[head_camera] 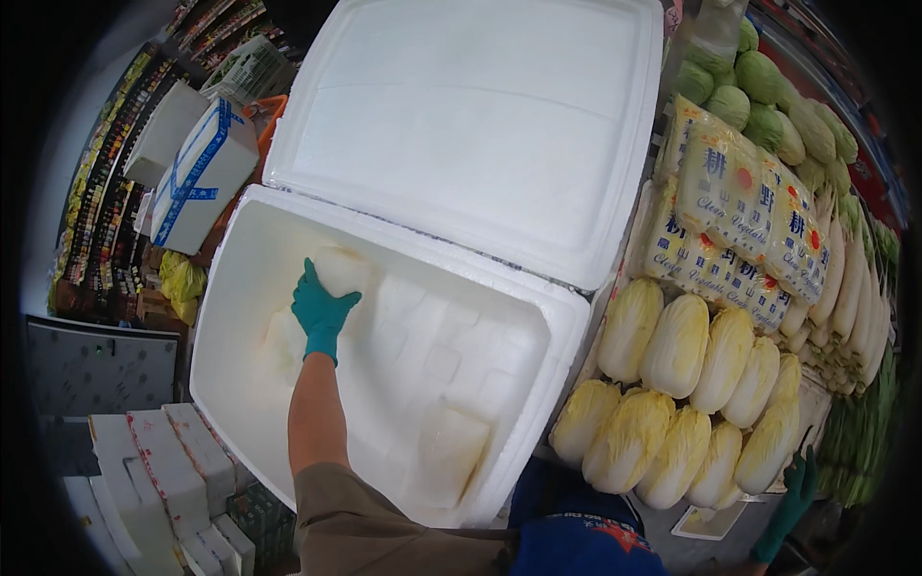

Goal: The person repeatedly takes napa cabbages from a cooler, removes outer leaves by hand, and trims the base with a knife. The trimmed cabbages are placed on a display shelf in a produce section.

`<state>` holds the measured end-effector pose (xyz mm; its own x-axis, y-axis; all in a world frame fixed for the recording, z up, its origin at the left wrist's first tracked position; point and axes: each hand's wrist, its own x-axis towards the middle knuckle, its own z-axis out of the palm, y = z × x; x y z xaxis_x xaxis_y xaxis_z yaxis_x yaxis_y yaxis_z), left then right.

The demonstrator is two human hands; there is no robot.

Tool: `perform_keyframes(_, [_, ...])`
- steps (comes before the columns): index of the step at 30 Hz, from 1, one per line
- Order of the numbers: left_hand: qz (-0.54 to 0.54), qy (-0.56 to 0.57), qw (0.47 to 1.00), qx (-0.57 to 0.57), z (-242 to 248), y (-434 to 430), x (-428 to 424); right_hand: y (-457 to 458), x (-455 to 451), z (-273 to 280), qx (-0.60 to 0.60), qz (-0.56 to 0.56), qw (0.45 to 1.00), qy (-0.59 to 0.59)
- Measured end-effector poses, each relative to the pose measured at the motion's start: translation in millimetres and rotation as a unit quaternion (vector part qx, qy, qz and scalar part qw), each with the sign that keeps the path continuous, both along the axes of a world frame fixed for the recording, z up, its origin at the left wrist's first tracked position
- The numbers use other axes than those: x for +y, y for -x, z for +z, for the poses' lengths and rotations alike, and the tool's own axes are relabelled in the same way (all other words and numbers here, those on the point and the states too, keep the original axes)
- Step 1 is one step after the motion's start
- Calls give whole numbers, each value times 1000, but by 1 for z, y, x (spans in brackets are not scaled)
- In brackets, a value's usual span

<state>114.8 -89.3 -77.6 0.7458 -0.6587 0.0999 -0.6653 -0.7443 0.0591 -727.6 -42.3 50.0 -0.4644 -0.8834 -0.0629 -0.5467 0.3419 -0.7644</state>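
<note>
My left hand (321,309), in a teal glove, reaches into a large white foam box (209,338). Its thumb and fingers are spread around the near side of a translucent white block (344,268), which looks like ice. A similar block (454,450) lies in the box's near right corner, and a fainter pale lump (282,345) is left of my wrist. The foam lid (468,129) lies open beyond the box. At the far right, my right hand (801,475), also teal-gloved, is beside the napa cabbages (673,345); a thin dark thing shows at its fingertips.
Bagged vegetables (727,194), round green cabbages (760,75) and white radishes (857,288) are piled at right. A taped foam box (205,176) and a crate (252,68) stand at upper left. Stacked cartons (155,468) stand at lower left, near the open box.
</note>
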Motion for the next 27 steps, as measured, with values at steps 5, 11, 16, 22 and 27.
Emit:
perform_keyframes(5, [-52,135,981,128,11,29,27,-36,-14,11,-4,24,999,30])
perform_keyframes(11, [-175,228,920,265,74,74,43,-60,-15,37,-33,51,994,91])
perform_keyframes(16, [-107,260,794,538,136,121,58,-107,-21,30,-129,111,973,154])
perform_keyframes(22, [-133,357,665,642,167,164,94,-179,-12,42,-388,266,881,54])
perform_keyframes(27, [-283,291,689,600,230,246,98,-257,-12,53,-679,383,530,-334])
